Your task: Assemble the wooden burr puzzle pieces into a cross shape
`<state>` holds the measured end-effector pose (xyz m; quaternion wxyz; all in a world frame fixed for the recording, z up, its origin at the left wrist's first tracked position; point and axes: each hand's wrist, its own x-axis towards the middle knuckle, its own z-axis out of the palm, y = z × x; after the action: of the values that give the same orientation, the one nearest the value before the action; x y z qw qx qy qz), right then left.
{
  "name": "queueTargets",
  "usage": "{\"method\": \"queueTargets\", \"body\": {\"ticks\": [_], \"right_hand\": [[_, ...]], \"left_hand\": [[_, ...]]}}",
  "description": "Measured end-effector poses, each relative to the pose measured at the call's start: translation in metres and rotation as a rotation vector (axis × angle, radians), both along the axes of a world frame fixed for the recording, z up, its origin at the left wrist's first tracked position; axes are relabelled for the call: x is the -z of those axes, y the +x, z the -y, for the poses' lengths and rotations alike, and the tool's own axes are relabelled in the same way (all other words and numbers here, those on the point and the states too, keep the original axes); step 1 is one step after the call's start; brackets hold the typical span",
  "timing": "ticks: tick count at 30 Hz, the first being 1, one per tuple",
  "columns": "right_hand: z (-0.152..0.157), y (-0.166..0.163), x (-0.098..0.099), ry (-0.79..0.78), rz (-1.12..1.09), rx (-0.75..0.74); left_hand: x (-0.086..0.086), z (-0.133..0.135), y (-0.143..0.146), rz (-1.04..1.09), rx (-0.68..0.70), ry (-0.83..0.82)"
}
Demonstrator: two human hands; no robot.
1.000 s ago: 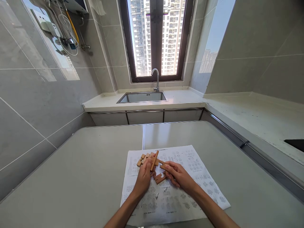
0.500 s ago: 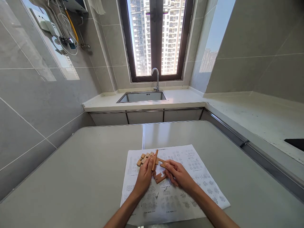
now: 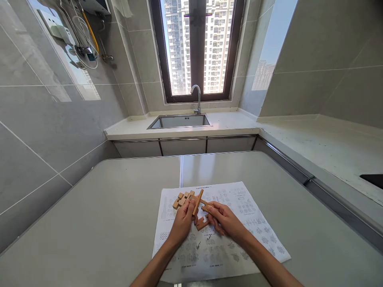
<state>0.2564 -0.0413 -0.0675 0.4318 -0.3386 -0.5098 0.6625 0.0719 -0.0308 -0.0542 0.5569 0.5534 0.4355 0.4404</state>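
Observation:
My left hand (image 3: 182,222) grips a slim wooden bar (image 3: 198,202) that stands tilted up and to the right. My right hand (image 3: 225,220) pinches a notched wooden piece (image 3: 206,208) that meets the bar. Another notched piece (image 3: 202,223) lies on the paper between my two hands. Several more wooden puzzle pieces (image 3: 181,199) sit in a cluster just beyond my left hand. All of this rests on a printed instruction sheet (image 3: 239,223) on the grey table (image 3: 98,215).
Behind the table runs a white counter with a steel sink (image 3: 179,121) and a faucet (image 3: 196,99) under a window. The counter (image 3: 329,147) continues along the right side, with a dark cooktop edge (image 3: 372,180). Tiled wall stands to the left.
The wooden bar in my left hand has tipped a little more to the right. Both hands stay in nearly the same place on the sheet.

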Motion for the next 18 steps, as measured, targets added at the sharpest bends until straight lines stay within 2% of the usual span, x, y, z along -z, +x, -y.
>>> {"method": "queueTargets", "body": {"ticks": [8, 12, 15, 18], "right_hand": [[0.002, -0.002, -0.01, -0.006, -0.042, -0.004], [0.003, 0.003, -0.014, -0.018, -0.084, -0.022], [0.003, 0.004, -0.014, -0.024, -0.087, -0.08], [0.003, 0.005, -0.012, -0.001, -0.068, -0.124]], "left_hand": [[-0.002, 0.006, 0.013, 0.231, 0.072, -0.144], [-0.006, -0.001, 0.004, 0.469, 0.232, -0.3], [-0.01, -0.004, -0.005, 0.533, 0.374, -0.437], [-0.01, -0.006, -0.011, 0.553, 0.5, -0.5]]}}
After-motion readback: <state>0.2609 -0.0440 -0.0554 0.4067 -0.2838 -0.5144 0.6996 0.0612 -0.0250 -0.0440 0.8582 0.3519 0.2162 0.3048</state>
